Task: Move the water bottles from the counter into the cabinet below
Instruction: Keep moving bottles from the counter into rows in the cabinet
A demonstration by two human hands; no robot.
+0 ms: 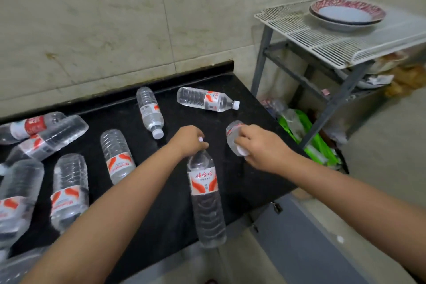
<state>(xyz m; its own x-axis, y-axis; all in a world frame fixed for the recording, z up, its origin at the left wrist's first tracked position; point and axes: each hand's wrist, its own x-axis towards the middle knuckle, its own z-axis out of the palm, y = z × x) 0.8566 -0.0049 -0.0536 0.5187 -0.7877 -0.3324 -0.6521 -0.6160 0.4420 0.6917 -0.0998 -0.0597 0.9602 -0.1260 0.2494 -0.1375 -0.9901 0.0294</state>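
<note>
Head view: left hand (189, 140) pinches the cap end of a water bottle (206, 198) hanging over the black counter's (242, 127) front edge; right hand (258, 145) wraps another bottle (232, 132) near the counter's right end. I'd grab lower on the bodies before swinging down to the grey cabinet door (299, 237) below the counter.

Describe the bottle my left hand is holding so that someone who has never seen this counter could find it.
Start at the black counter and go to its front edge, near the right end. The bottle there hangs by its neck from the left hand, base dangling past the edge. Unlike the bottles lying flat around it, it is lifted and its label faces you.
</note>
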